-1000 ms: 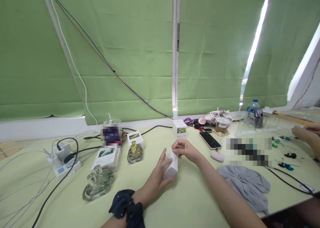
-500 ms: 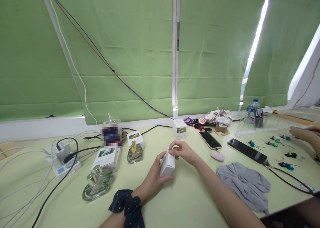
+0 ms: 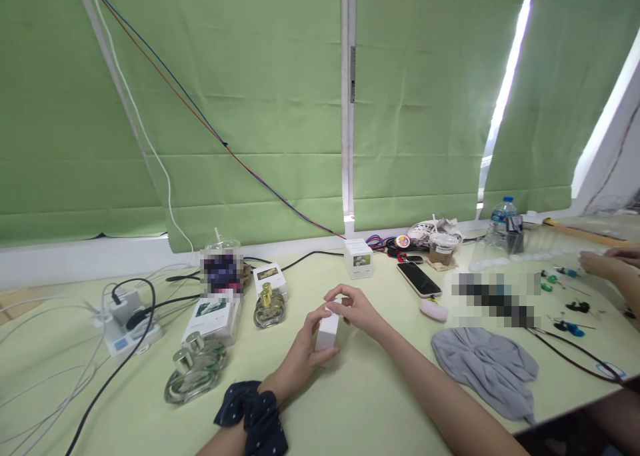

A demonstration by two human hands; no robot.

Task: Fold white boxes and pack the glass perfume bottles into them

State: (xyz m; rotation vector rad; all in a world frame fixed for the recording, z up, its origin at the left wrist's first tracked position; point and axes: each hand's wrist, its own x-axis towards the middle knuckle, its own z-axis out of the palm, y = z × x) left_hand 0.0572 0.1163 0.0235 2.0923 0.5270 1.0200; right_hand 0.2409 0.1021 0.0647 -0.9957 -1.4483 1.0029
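A small white carton box [image 3: 327, 333] stands upright between my two hands above the middle of the table. My left hand [image 3: 301, 349] is wrapped round its side, with the thumb along the near lower edge. At the top end, the bent fingers of my right hand [image 3: 353, 309] grip the box and partly hide its upper flap. To the left are a perfume bottle with a gold cap [image 3: 269, 306] and two glass bottles with pale metallic caps [image 3: 196, 369]. Beside them lie a white box with a green picture [image 3: 213, 317] and another white box [image 3: 271, 279].
Farther back stands a white box stack [image 3: 359, 259]. Rightward are a phone [image 3: 420, 279], a pink object [image 3: 433, 310], a grey cloth [image 3: 483, 369], an iced drink cup [image 3: 443, 248] and a water bottle [image 3: 501, 221]. Cables and a power strip [image 3: 127, 326] lie left. Another person's hands [image 3: 607, 266] show at far right.
The white box has turned and now shows a narrower side toward me. My right fingers have shifted left and over its top. The view has shifted slightly.
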